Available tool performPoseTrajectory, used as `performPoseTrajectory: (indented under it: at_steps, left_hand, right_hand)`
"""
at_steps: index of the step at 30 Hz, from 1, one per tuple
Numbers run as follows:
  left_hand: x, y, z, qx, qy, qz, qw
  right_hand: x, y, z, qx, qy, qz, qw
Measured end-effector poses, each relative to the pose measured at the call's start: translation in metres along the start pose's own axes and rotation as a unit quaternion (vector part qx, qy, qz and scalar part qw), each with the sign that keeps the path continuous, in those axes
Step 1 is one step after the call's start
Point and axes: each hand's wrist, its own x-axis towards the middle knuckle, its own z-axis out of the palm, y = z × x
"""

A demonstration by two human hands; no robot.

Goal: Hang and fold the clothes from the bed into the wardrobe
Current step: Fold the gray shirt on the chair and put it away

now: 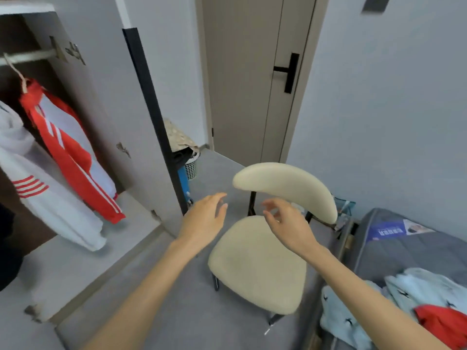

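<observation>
Both hands are in the middle of the frame, above a cream chair (257, 263), and both hold nothing. The left hand (204, 221) has its fingers almost straight and a little spread. The right hand (290, 223) has its fingers loosely bent, with the thumb apart from them. The two hands are near each other but do not touch, and they touch no object.

At the left side of the frame the wardrobe (25, 29) stands with its door (108, 97) open. On the rail (27, 56) in the upper left, a red and white jacket (68, 152) hangs from a hanger. Just beside it, lower left, hangs a white hoodie (38, 198) with red stripes on the sleeve.

In the lower right corner is the bed (404, 248) with a grey mattress. On it lies a light blue garment (404, 294), crumpled, and a red garment (444, 324) lies on top of it at the frame edge.

In the upper centre is a closed room door (240, 84) with a black handle (290, 72). Behind the wardrobe door a basket (191, 169) stands on the floor.
</observation>
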Motion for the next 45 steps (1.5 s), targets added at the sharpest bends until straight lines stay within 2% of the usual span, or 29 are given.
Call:
performPoseTrajectory:
  at_steps: [6, 12, 22, 27, 31, 37, 42, 45]
  left_hand:
    - [0.009, 0.059, 0.072, -0.004, -0.096, 0.068, 0.993]
    - [-0.001, 0.102, 0.136, -0.019, -0.19, 0.139, 0.972]
    - [-0.026, 0.173, 0.225, -0.029, -0.334, 0.249, 0.909]
    - [-0.021, 0.204, 0.283, -0.014, -0.388, 0.285, 0.876]
    - [-0.014, 0.231, 0.337, -0.018, -0.435, 0.288, 0.853]
    - [-0.013, 0.263, 0.404, -0.003, -0.499, 0.267, 0.825]
    - [-0.01, 0.268, 0.435, 0.012, -0.519, 0.245, 0.819]
    - [-0.006, 0.267, 0.442, 0.016, -0.528, 0.228, 0.818]
  right_hand:
    - [-0.054, 0.074, -0.029, 0.005, 0.045, 0.107, 0.993]
    - [-0.117, 0.122, -0.037, 0.016, 0.099, 0.214, 0.972]
    - [-0.211, 0.199, -0.04, 0.055, 0.191, 0.391, 0.899]
    - [-0.244, 0.26, -0.035, 0.031, 0.21, 0.461, 0.862]
    - [-0.26, 0.319, -0.037, 0.028, 0.21, 0.521, 0.827]
    - [-0.263, 0.398, -0.041, 0.065, 0.223, 0.617, 0.752]
    - [-0.259, 0.439, -0.038, 0.056, 0.209, 0.637, 0.74]
    - [-0.26, 0.444, -0.041, 0.092, 0.227, 0.629, 0.737]
